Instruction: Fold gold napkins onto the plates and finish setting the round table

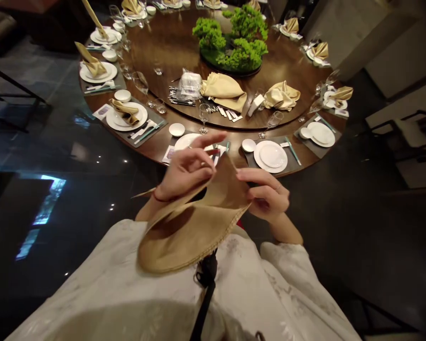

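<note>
White brocade sleeves (291, 284), hands (188, 170) pinching tan linen napkin (188, 232).

The left hand (186, 168), wearing a red string bracelet (159, 196), and the right hand (266, 195) are holding up a tan linen napkin (191, 232), with the cloth sagging in a wide fold above a white patterned sleeve (102, 265). Just beyond the fingers, white plates (270, 156) are sitting along the edge of the round wooden bench (152, 47).
</note>
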The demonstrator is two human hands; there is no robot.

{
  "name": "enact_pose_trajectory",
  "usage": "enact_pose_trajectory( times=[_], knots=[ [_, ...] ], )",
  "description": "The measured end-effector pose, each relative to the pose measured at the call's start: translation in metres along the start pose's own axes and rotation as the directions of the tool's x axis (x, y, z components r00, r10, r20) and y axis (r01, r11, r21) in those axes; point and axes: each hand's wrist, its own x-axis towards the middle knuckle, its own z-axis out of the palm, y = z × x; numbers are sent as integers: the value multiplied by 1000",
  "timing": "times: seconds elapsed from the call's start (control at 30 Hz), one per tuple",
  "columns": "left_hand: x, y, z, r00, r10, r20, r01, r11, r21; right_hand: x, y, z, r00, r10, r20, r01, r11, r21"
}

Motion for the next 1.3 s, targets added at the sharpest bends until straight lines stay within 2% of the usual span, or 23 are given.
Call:
enact_pose_trajectory(
  times=[0.1,0.2,0.37,0.5,0.6,0.7,0.77,0.83,0.9,1.0,1.1,1.2,1.3],
  knots=[
    [35,-23,50,974,-93,-209,25,951,-307,-7,29,-5,999,0,-52,6,994,110],
    [49,-38,76,951,-208,-230,74,873,-482,-13,54,-24,998,15,-57,-2,977,214],
    [72,-46,99,920,-245,-307,61,862,-504,-15,84,-72,996,26,83,-51,947,317],
    [90,-55,121,901,-325,-287,140,844,-517,-15,101,-103,993,18,119,-52,956,289],
    [99,-63,137,867,-408,-286,205,815,-543,-16,112,-125,980,-59,191,19,979,205],
    [106,-67,145,842,-465,-274,272,804,-528,-16,120,-155,926,-171,338,179,984,7],
    [111,-68,142,839,-467,-280,295,822,-487,-16,126,-177,889,-205,409,299,937,-181],
    [114,-70,134,840,-437,-322,276,855,-439,-16,134,-200,881,-211,424,371,864,-340],
    [115,-72,121,833,-392,-390,233,889,-395,-13,143,-220,892,-198,406,381,812,-442],
    [115,-77,95,802,-301,-516,135,933,-334,-6,156,-241,916,-122,383,331,770,-546],
    [117,-80,71,805,-174,-567,27,966,-258,5,164,-248,925,-16,381,248,783,-570],
    [123,-83,51,823,-78,-562,-37,981,-191,21,168,-245,909,14,417,226,824,-520],
    [134,-89,30,797,-33,-603,-51,991,-122,44,177,-240,915,26,402,175,874,-453]
  ],
)
